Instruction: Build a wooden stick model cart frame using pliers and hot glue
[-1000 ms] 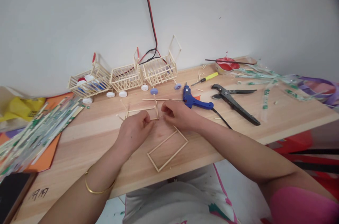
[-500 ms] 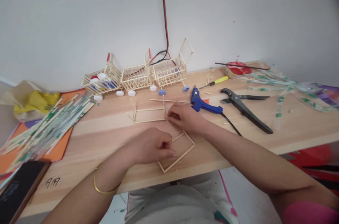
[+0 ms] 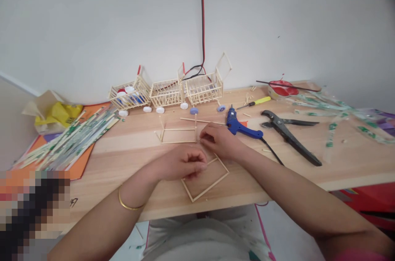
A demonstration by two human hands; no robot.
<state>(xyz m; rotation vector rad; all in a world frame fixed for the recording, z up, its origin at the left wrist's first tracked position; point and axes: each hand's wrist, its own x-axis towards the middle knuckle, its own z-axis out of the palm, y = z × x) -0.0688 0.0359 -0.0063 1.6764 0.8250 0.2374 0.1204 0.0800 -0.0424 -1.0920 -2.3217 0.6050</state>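
Observation:
My left hand (image 3: 182, 163) hovers over a flat rectangular frame of thin wooden sticks (image 3: 211, 187), its thumb and fingertips pinched together. Whatever may be between them is too small to make out. My right hand (image 3: 220, 139) has its fingers curled and pressed together just right of a second stick frame (image 3: 178, 142). That frame has short uprights at its corners. What the right fingers hold, if anything, is hidden. A long thin stick (image 3: 202, 121) lies behind the right hand, running toward the blue hot glue gun (image 3: 243, 128).
Three stick carts (image 3: 166, 92) with bottle-cap-like wheels stand along the wall. Pliers (image 3: 291, 137), a yellow-handled screwdriver (image 3: 259, 101) and a red-filled dish (image 3: 282, 90) are at right. Wrapped sticks (image 3: 70, 141) lie at left. A cable (image 3: 203, 18) hangs down the wall.
The view has shifted slightly, moving the scene rightward. My left hand has risen a little from the near frame and come closer to my right hand.

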